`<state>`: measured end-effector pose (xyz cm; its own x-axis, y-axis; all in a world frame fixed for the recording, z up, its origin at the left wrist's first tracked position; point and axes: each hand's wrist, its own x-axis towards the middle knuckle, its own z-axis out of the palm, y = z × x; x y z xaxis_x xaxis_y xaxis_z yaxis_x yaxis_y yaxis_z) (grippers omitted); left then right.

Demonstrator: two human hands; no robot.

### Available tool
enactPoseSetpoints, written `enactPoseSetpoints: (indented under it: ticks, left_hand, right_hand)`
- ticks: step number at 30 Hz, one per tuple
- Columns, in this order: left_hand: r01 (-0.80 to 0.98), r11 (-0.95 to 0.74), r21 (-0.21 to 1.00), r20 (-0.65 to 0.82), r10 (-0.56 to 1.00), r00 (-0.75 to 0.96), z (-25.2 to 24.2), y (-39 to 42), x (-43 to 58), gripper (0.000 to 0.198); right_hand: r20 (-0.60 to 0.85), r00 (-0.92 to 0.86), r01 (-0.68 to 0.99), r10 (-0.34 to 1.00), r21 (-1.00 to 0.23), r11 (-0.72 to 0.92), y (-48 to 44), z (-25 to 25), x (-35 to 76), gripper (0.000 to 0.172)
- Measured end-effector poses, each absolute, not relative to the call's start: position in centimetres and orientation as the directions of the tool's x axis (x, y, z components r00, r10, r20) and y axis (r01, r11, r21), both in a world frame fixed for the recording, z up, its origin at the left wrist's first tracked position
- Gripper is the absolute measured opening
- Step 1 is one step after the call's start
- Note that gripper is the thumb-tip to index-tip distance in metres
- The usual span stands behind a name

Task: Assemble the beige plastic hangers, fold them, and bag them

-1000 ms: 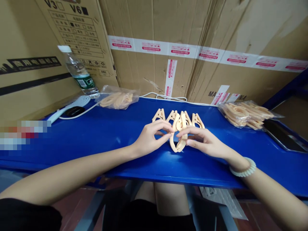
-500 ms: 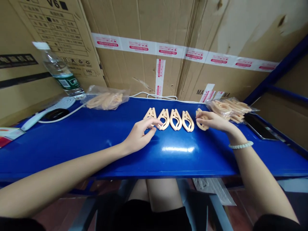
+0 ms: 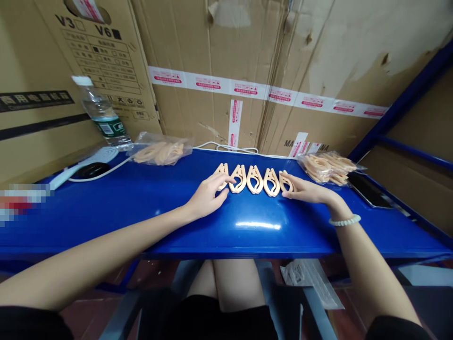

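"What do you get at the right hand (image 3: 307,190)?"

"I see thumb and fingertips bracketing the end clip (image 3: 281,182); I can't tell whether they squeeze it."

"Changed?"

"That clip was apart; now it's in, just beside the fourth clip (image 3: 272,193). I judge the row (image 3: 249,182) close to even."

"And the left hand (image 3: 207,197)?"

"I read it as loosely spread over the first clip (image 3: 225,169). Between the hands, all five lie flat on the blue table (image 3: 307,226): beige, rounded loops nearer the person, forked tips away."

The desk (image 3: 219,233) is bright blue, the clips (image 3: 255,191) are light peach, and the white tape (image 3: 261,90) has pink-red marks.
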<state>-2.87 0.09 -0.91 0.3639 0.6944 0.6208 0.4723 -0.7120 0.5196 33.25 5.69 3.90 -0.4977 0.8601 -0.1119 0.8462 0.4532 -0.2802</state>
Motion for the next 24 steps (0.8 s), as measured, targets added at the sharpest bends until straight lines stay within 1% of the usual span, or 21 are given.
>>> enactPoseSetpoints:
  ticks: [3,5,7,8,9,11,13,15,17,20,24]
  left_hand:
    - [0.525,-0.719,0.455,0.626,0.678,0.386,-0.9,0.3,-3.0,0.027]
    - [0.562,-0.714,0.418,0.621,0.676,0.396,-0.8,0.3,-3.0,0.026]
    - [0.616,-0.69,0.379,0.596,0.692,0.408,-0.6,0.1,-2.8,0.026]
    - [0.647,-0.674,0.357,0.576,0.704,0.415,-0.5,0.0,-2.7,0.027]
    - [0.676,-0.656,0.337,0.551,0.719,0.423,-0.4,-0.1,-2.4,0.03]
    - [0.723,-0.622,0.3,0.498,0.749,0.438,-0.5,-0.4,-1.8,0.04]
    - [0.751,-0.601,0.274,0.453,0.769,0.451,-0.7,-0.7,-1.1,0.051]
    - [0.766,-0.59,0.254,0.411,0.783,0.467,-1.0,-1.0,-0.6,0.058]
    - [0.775,-0.585,0.241,0.366,0.794,0.486,-1.3,-1.2,-0.2,0.062]
    - [0.791,-0.565,0.236,0.295,0.817,0.496,-1.6,-1.5,0.0,0.065]
    - [0.801,-0.551,0.232,0.275,0.827,0.49,-1.8,-1.6,-0.1,0.066]
  right_hand:
    - [-0.053,-0.485,0.856,0.873,-0.235,0.461,5.1,3.5,33.3,0.094]
    - [0.075,-0.452,0.871,0.889,-0.181,0.458,4.7,3.3,33.2,0.086]
    - [0.239,-0.436,0.873,0.868,-0.12,0.472,4.1,3.1,32.8,0.078]
    - [0.294,-0.444,0.869,0.846,-0.089,0.487,3.8,3.0,32.5,0.076]
    - [0.315,-0.461,0.863,0.83,-0.059,0.502,3.5,2.9,32.1,0.075]
    - [0.258,-0.497,0.855,0.828,-0.018,0.519,2.9,2.6,31.1,0.075]
    - [0.148,-0.503,0.861,0.852,-0.006,0.509,2.5,2.1,30.0,0.075]
    - [0.079,-0.487,0.873,0.87,-0.002,0.488,2.2,1.5,29.3,0.078]
    - [0.08,-0.468,0.883,0.88,0.0,0.469,2.2,0.9,29.0,0.086]
    - [0.134,-0.462,0.884,0.877,-0.014,0.468,2.5,0.2,29.3,0.099]
    - [0.182,-0.499,0.86,0.847,-0.015,0.51,2.8,-0.1,30.1,0.107]
